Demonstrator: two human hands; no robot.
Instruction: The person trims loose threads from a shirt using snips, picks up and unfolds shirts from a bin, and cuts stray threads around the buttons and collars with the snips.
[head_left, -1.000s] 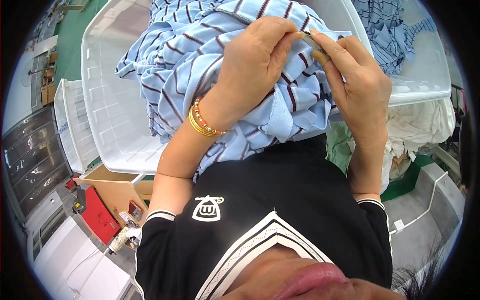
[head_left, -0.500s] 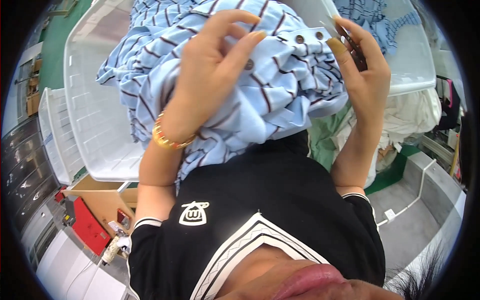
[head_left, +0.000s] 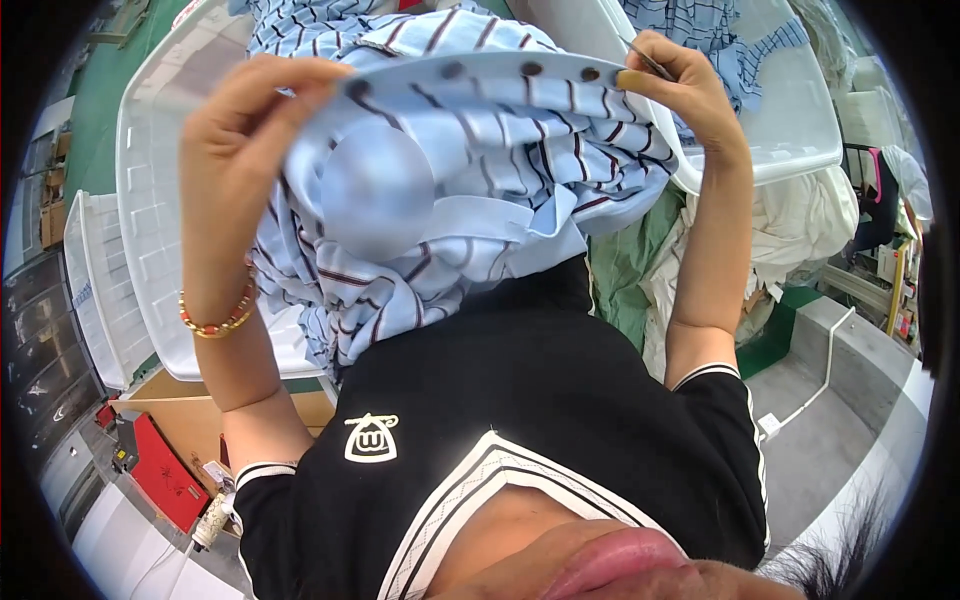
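Left hand (head_left: pixel 235 150) and right hand (head_left: pixel 680 85), fingers pinched shut, stretch a striped shirt (head_left: pixel 450 200) button placket (head_left: pixel 480 72) between them. Right also grips small snips (head_left: pixel 650 60). Risk: blade nicks taut cloth.

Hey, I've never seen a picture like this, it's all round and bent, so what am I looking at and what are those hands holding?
There is no machine here. A camera worn on a person's head looks down at their own two hands; its very wide lens bends straight edges into curves, and the black shirt at the bottom is the wearer's own chest.

The left hand and the right hand stretch between them a strip of a light blue striped shirt, the strip that carries a row of buttons. The right hand also pinches a thin metal tool, too small to identify. A beaded bracelet sits on the left wrist.

Beneath the cloth lie white plastic trays, one at the upper right holding more striped fabric.
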